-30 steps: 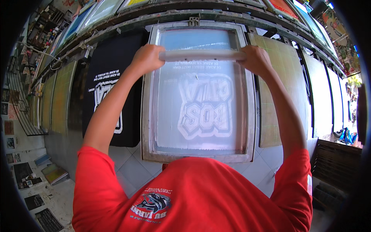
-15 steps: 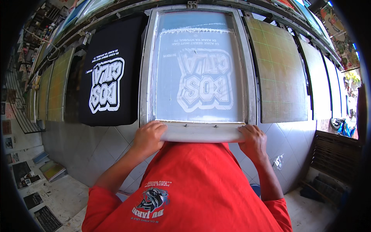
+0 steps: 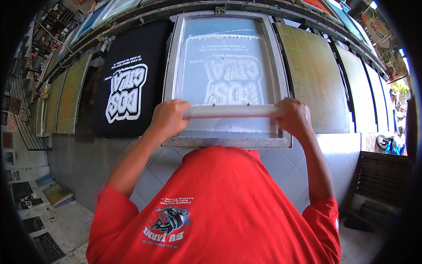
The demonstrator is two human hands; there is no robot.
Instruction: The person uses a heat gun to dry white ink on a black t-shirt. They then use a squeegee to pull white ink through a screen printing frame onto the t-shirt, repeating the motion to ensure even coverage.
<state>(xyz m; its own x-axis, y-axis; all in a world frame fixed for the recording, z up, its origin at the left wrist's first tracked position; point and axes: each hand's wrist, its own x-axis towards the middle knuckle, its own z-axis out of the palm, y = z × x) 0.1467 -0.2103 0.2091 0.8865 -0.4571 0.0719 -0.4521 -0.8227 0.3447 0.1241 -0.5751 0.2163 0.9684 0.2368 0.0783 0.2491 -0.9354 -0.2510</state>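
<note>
A long pale squeegee lies crosswise over the screen-printing frame. My left hand is wrapped around its left end and my right hand around its right end. Beneath it stretches the translucent mesh, with white ink residue along its edges. Through the mesh shows pale lettering, its near part hidden by the squeegee. To the left, a black T-shirt with a white and grey lettered print is spread on a board.
Bare greenish boards with grid lines stand right of the frame, and similar ones at far left. A hinge clamp holds the frame's far edge to a metal rail. A dark slatted wooden piece stands at lower right.
Both hands have pushed the squeegee away from me, from the frame's near edge up over the lettering. The near bar of the frame now shows.
</note>
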